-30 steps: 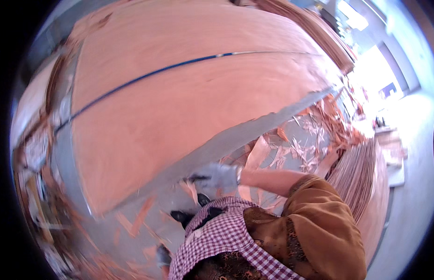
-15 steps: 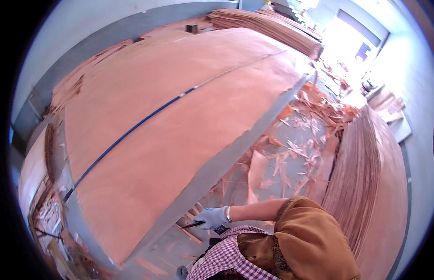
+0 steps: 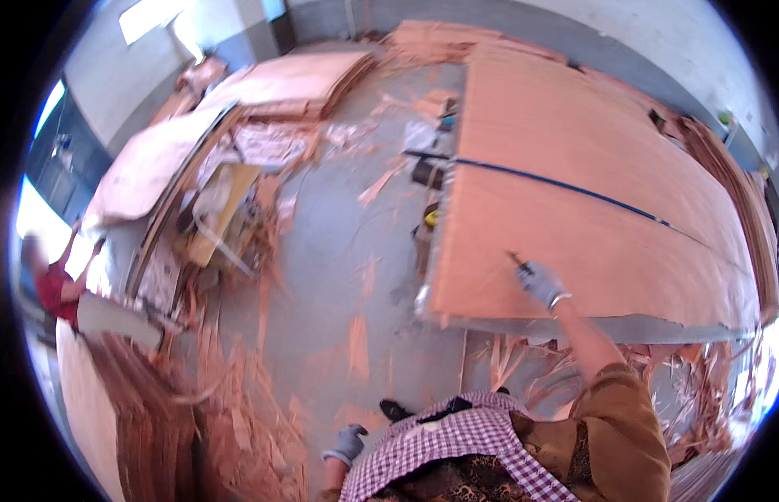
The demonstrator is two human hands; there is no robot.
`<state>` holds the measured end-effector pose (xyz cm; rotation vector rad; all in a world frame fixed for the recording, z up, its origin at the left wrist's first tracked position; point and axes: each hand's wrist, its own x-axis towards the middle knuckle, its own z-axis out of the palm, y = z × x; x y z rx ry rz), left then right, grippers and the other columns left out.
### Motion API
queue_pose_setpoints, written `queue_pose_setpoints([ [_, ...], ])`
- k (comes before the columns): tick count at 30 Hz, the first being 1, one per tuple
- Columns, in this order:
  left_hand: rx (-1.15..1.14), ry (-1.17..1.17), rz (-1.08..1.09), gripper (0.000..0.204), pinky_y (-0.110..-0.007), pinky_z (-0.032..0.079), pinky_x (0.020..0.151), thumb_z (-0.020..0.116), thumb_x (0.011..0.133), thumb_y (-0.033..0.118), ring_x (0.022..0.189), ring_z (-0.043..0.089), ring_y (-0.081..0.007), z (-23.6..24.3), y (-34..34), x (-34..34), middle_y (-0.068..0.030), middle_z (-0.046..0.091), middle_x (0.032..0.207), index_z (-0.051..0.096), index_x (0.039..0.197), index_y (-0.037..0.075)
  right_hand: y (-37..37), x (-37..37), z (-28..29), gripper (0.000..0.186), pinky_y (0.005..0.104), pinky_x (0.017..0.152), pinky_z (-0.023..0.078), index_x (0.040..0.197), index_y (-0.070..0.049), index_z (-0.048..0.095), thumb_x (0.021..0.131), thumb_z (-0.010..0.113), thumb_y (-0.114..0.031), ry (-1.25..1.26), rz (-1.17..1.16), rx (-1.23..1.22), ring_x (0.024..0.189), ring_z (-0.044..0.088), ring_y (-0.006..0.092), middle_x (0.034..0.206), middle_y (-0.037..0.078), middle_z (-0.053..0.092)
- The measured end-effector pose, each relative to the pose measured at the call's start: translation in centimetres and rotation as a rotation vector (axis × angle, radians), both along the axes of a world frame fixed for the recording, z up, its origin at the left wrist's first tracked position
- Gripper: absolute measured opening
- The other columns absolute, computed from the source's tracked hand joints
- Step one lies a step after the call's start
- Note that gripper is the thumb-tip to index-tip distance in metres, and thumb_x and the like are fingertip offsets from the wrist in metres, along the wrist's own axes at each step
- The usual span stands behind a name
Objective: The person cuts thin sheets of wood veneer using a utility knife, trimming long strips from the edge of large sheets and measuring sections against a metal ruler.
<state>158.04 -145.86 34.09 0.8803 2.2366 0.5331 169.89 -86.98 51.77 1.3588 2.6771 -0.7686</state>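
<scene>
My right hand (image 3: 540, 282), gloved in grey, grips a slim dark tool (image 3: 515, 259) over a large salmon veneer sheet (image 3: 590, 251) on a raised grey-edged surface. A long blue rod (image 3: 557, 182) lies across the sheet, pale toward its right end. Low at the centre, beside my checked apron (image 3: 431, 433), my left hand (image 3: 346, 445), also gloved, hangs with fingers loosely bent and apart, with nothing visible in it. A few small items, one yellow (image 3: 431, 217), sit along the sheet's left edge.
A co-worker (image 3: 53, 289) in red stands at the left beside another sheet-covered table (image 3: 147, 159). Thick veneer stacks (image 3: 138, 427) are at lower left, more (image 3: 289, 79) at the back. A cluttered board (image 3: 226, 209) is left of the grey aisle (image 3: 322, 251). Scraps (image 3: 239, 402) litter the floor.
The view has swung left, bringing the aisle and co-worker into sight. My right hand with the tool has risen from the edge to over the sheet. My left hand shows more fully.
</scene>
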Motion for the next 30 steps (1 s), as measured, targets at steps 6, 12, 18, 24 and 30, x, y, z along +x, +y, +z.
queue_pose_setpoints([
  [6, -0.173, 0.12, 0.455, 0.025, -0.039, 0.05, 0.08, 0.053, 0.077, 0.007, 0.091, 0.063, -0.0317, 4.3, -8.2, -7.2, -0.0159, 0.066, 0.095, 0.068, 0.097, 0.008, -2.0, -2.6, -2.7, 0.046, 0.0451, 0.068, 0.046, 0.08, -0.005, 0.06, 0.083, 0.058, -0.051, -0.054, -0.24, 0.197, 0.077, 0.061, 0.0377, 0.079, 0.019, 0.064],
  [12, -0.11, -0.495, 0.588, 0.034, -0.032, 0.052, 0.056, 0.056, 0.089, 0.026, 0.06, 0.066, -0.015, 2.6, -3.9, -18.0, -0.0095, 0.069, 0.082, 0.061, 0.116, 0.005, -2.3, -3.3, -3.5, 0.046, 0.0455, 0.067, 0.045, 0.074, -0.005, 0.059, 0.082, 0.06, -0.05, -0.119, -0.308, 0.296, 0.078, 0.061, 0.0378, 0.077, 0.019, 0.063],
  [18, -0.303, -0.315, 0.078, 0.031, -0.034, 0.053, 0.068, 0.056, 0.087, 0.02, 0.071, 0.068, -0.0212, 8.4, 11.2, -35.0, -0.0097, 0.07, 0.082, 0.062, 0.116, 0.013, -3.6, -5.4, -1.4, 0.045, 0.0439, 0.064, 0.044, 0.072, -0.005, 0.056, 0.077, 0.065, -0.049, -0.132, -0.5, 0.247, 0.075, 0.059, 0.0381, 0.075, 0.018, 0.062],
  [24, -0.135, -0.081, -0.212, 0.028, -0.033, 0.053, 0.075, 0.054, 0.084, 0.011, 0.083, 0.067, -0.0222, 4.1, 11.7, -52.7, -0.0119, 0.069, 0.094, 0.066, 0.109, 0.012, -0.1, -6.7, -4.2, 0.027, 0.0358, 0.049, 0.041, 0.075, -0.007, 0.057, 0.08, 0.066, -0.032, 0.109, -0.663, 0.095, 0.053, 0.054, 0.0247, 0.064, 0.011, 0.06],
  [30, -0.399, -0.089, -0.063, 0.028, -0.034, 0.05, 0.084, 0.048, 0.085, 0.016, 0.092, 0.066, -0.0253, -7.1, 1.3, -62.4, -0.0072, 0.069, 0.099, 0.07, 0.101, 0.018, 3.7, -30.4, -2.4, 0.013, 0.0222, 0.038, 0.034, 0.098, -0.007, 0.063, 0.085, 0.061, -0.009, 0.735, -0.817, -0.256, 0.044, 0.045, 0.0064, 0.07, 0.005, 0.063],
])
